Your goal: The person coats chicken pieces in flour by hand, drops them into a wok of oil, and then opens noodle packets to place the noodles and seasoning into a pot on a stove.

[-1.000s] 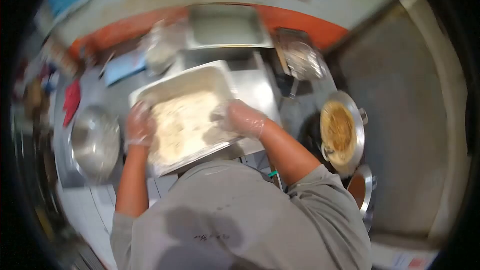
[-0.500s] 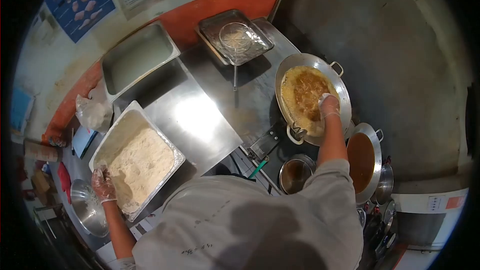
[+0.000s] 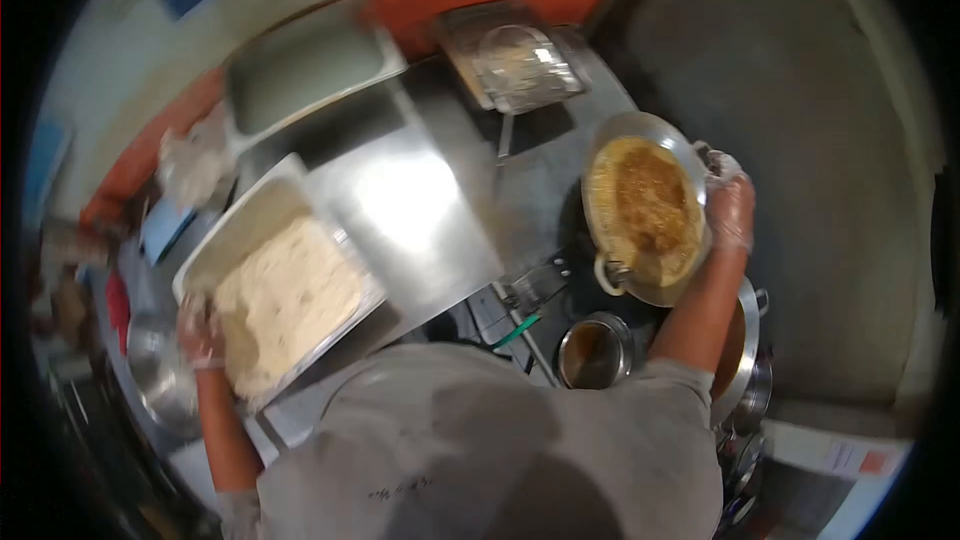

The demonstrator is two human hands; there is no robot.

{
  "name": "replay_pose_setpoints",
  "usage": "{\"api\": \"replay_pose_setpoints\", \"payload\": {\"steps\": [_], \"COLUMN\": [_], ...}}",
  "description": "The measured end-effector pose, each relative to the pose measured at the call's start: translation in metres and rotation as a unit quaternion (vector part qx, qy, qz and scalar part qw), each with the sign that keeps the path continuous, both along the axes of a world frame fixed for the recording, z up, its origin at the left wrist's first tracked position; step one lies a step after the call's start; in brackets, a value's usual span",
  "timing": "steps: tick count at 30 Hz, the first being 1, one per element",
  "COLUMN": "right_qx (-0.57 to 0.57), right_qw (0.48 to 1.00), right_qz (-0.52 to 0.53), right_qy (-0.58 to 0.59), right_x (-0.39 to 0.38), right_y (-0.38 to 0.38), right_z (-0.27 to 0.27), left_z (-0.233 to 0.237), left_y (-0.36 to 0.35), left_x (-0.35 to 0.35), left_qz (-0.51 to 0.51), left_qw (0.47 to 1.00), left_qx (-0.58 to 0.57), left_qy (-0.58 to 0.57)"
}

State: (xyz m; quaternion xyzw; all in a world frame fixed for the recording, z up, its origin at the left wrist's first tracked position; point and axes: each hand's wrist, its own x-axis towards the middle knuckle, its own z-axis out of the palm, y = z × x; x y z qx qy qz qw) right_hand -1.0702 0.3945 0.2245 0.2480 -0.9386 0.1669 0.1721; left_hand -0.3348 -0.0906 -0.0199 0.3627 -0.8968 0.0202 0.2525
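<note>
Far left: round steel bowl (image 3: 155, 375), blurred, just beside the near corner of a rectangular steel tray (image 3: 245, 220) heaped with white flour (image 3: 290, 290). Down at that corner, in a thin clear glove, the left hand (image 3: 200, 335), touching the flour; curled or flat, impossible to tell through the blur. Further along, bare shiny steel tabletop (image 3: 415, 200), with an empty deep steel pan (image 3: 300, 75) and a foil-lined tray (image 3: 515, 55) at the back. Then the round steel wok (image 3: 635, 120) of bubbling brown oil (image 3: 645, 210). At the wok's far rim, beside its handle, the right hand (image 3: 730, 210), gloved too; gripping or merely hovering, not clear. Nearer the body, a small steel pot (image 3: 595, 350).

Likely trouble: thin plastic so near hot oil. A splash, or a brush against the rim, and then a burn or a melted glove. Loose flour carried over on the fingers, and more spitting. With arms spread this wide, an easy nudge of the wok.
</note>
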Motion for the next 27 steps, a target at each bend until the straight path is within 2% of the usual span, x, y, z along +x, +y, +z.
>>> {"api": "replay_pose_setpoints", "payload": {"steps": [1, 2, 3, 4, 5, 6, 7, 9, 10, 11, 12, 13, 14, 15, 16, 19, 20, 21, 23, 24, 26, 27], "right_qx": [0.008, -0.037, -0.041, -0.089, -0.049, -0.017, 0.009, 0.001, 0.291, 0.446, 0.402, 0.352, 0.357, 0.439, 0.518, 0.528, 0.481, 0.486, 0.490, 0.493, 0.430, 0.433], "right_qw": [0.999, 0.990, 0.979, 0.958, 0.944, 0.904, 0.842, 0.736, 0.750, 0.732, 0.731, 0.723, 0.718, 0.701, 0.678, 0.634, 0.654, 0.650, 0.578, 0.573, 0.519, 0.514], "right_qz": [0.013, 0.098, 0.178, 0.211, 0.268, 0.412, 0.539, 0.653, 0.549, 0.479, 0.536, 0.590, 0.593, 0.558, 0.517, 0.564, 0.584, 0.583, 0.651, 0.653, 0.737, 0.739], "right_qy": [-0.044, -0.089, -0.095, -0.172, -0.189, -0.116, -0.029, -0.177, -0.227, -0.192, -0.130, -0.072, -0.066, -0.067, -0.067, -0.028, -0.013, -0.011, 0.037, 0.043, -0.047, -0.043], "right_x": [0.049, 0.087, 0.129, 0.181, 0.238, 0.266, 0.294, 0.350, 0.395, 0.426, 0.423, 0.412, 0.429, 0.453, 0.472, 0.499, 0.503, 0.508, 0.519, 0.524, 0.531, 0.531], "right_y": [-0.038, -0.068, -0.102, -0.140, -0.183, -0.216, -0.246, -0.311, -0.346, -0.377, -0.406, -0.421, -0.428, -0.433, -0.436, -0.428, -0.416, -0.412, -0.412, -0.409, -0.400, -0.395], "right_z": [0.024, 0.031, 0.033, 0.035, 0.039, 0.019, -0.010, -0.076, -0.069, -0.096, -0.178, -0.238, -0.231, -0.216, -0.209, -0.225, -0.218, -0.211, -0.199, -0.198, -0.196, -0.200], "left_z": [-0.002, -0.011, -0.004, 0.000, 0.008, 0.003, 0.037, 0.046, 0.053, 0.061, 0.065, 0.069, 0.068, 0.066, 0.063, 0.055, 0.052, 0.058, 0.068, 0.066, 0.059, 0.059], "left_y": [0.001, -0.001, 0.009, 0.014, 0.019, 0.019, 0.026, 0.033, 0.035, 0.035, 0.034, 0.035, 0.034, 0.033, 0.035, 0.032, 0.034, 0.036, 0.037, 0.037, 0.037, 0.036], "left_x": [0.003, 0.009, -0.002, -0.004, -0.011, -0.014, -0.030, -0.033, -0.033, -0.034, -0.034, -0.043, -0.042, -0.040, -0.037, -0.039, -0.039, -0.039, -0.038, -0.037, -0.035, -0.036], "left_qz": [0.021, 0.055, 0.020, 0.037, 0.054, 0.045, 0.052, 0.058, 0.066, 0.050, 0.032, 0.038, 0.033, 0.028, 0.046, 0.018, 0.022, 0.026, 0.048, 0.054, 0.020, 0.026], "left_qw": [0.998, 0.994, 0.999, 0.999, 0.994, 0.997, 0.998, 0.995, 0.994, 0.988, 0.976, 0.976, 0.978, 0.980, 0.979, 0.975, 0.981, 0.980, 0.955, 0.954, 0.984, 0.984], "left_qx": [0.049, 0.089, 0.024, 0.030, 0.084, -0.046, 0.016, 0.012, 0.015, 0.072, 0.127, 0.129, 0.124, 0.119, 0.164, 0.110, 0.059, 0.062, 0.203, 0.202, 0.029, 0.029], "left_qy": [-0.015, -0.028, 0.025, 0.016, 0.050, 0.030, 0.025, 0.081, 0.084, 0.127, 0.173, 0.174, 0.166, 0.157, 0.115, 0.193, 0.185, 0.190, 0.209, 0.215, 0.173, 0.176]}}
